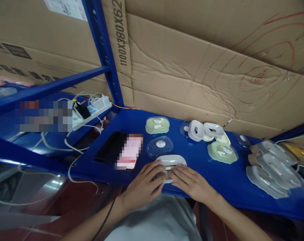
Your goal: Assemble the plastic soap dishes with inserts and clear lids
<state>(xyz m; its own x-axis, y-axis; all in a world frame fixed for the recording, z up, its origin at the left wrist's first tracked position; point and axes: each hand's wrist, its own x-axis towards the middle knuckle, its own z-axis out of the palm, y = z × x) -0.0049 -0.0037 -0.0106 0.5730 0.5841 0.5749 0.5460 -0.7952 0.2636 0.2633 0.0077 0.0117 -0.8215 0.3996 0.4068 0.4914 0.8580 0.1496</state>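
Both hands rest on a white oval plastic case (pixel 170 161) at the front edge of the blue shelf (pixel 197 160). My left hand (pixel 145 184) covers its left end with curled fingers. My right hand (pixel 192 182) lies over its right end, fingertips meeting the left hand's at the middle. Just beyond the case sits a clear oval lid (pixel 160 146) with a round sticker.
A pale green case (pixel 157 125) and another (pixel 222 152) lie further back, with white moulded parts (pixel 204 131) between them. Clear trays (pixel 275 167) are stacked at the right. A phone (pixel 119 150) lies at the left, a power strip with cables (pixel 91 110) beyond. Cardboard boxes (pixel 204 60) stand behind.
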